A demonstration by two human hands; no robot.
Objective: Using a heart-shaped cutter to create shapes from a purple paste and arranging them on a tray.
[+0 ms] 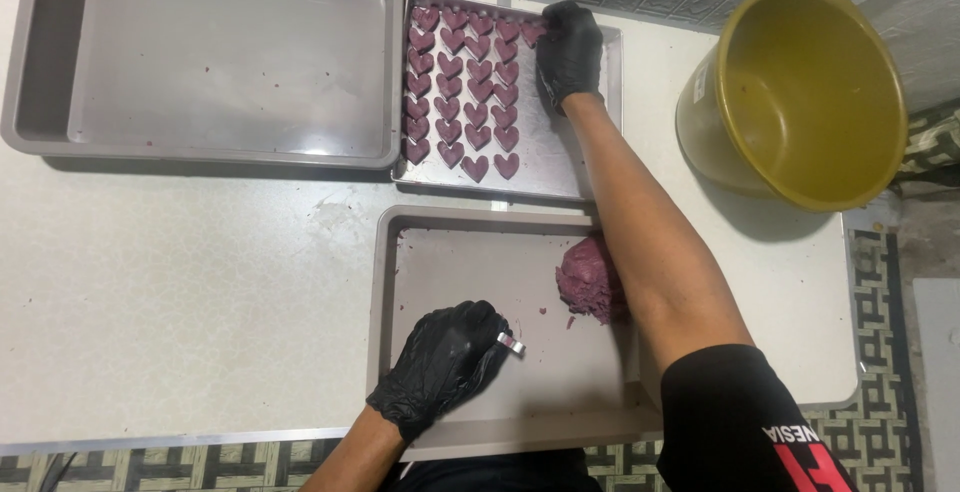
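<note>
My left hand (445, 364), in a black glove, holds a small metal cutter (511, 343) over the near grey tray (386, 282). A lump of purple dough (587, 279) lies at that tray's right side, partly hidden by my right forearm. My right hand (568, 52), also gloved in black, reaches to the metal baking tray (560, 157) at the back. Its fingers rest at the top right end of the rows of several purple heart-shaped pieces (465, 87). Whether it holds one of the pieces is hidden.
A large grey plastic tub (45, 72) stands at the back left of the white table (180, 272). A yellow-green bucket (800, 92) tilts at the back right. A patterned floor mat (880, 352) shows past the table's right edge.
</note>
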